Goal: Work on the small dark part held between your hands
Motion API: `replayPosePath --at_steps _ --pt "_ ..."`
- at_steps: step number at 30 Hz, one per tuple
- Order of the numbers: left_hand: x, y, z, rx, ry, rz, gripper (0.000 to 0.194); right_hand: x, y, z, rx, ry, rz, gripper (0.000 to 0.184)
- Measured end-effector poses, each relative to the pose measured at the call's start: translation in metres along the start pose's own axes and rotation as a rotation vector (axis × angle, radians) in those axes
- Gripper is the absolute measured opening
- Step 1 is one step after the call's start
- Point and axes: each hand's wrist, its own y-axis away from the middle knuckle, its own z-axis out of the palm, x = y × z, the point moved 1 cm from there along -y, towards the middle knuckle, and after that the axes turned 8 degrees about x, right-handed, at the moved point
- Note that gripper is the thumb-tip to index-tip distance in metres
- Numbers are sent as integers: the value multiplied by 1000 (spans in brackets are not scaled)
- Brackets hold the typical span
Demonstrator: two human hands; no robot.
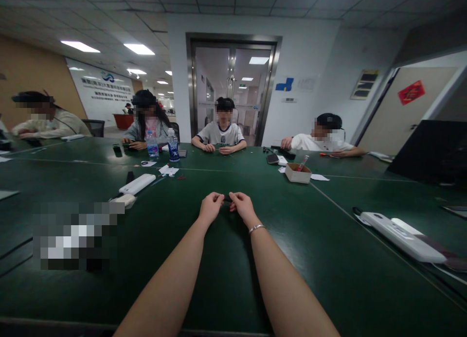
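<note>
Hands meet straight ahead of you at twelve o'clock, above the green table (226, 288). Your left hand (210, 208) and your right hand (242, 206) are both closed in a pinch on one small dark object (227, 199), which sits between your fingertips; it is too small and too covered to tell what it is. Whether it touches the tabletop, you cannot tell from this view. You have a silver bracelet (257, 228) on your right wrist.

Toward eleven o'clock, past your hands, stand two upright bottles (173, 147), with paper scraps (168, 170) just beside them on your side. Nearer you, between ten and eleven, lies a white power strip (137, 184). At one o'clock you have an open cardboard box (298, 174) with a clear and red item (303, 162) sticking up out of it. Another white strip (403, 237) lies at two o'clock. Across the table at twelve sits a person in a white T-shirt (224, 135), well apart from your hands, forearms resting near the table's far edge.
</note>
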Motion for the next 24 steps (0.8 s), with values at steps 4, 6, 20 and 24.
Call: replayPosePath --at_steps 4,6,20,24 --pt "1 -1 -2 -8 -31 0 26 0 2 1 -2 8 -16 18" --pt "1 -1 -3 -14 -44 -5 28 0 4 1 5 20 -29 16" --pt "18 8 -12 -43 -221 -14 34 5 1 1 -13 71 -95 11" --pt "15 6 -12 -53 -239 -20 36 6 0 1 -21 47 -80 10"
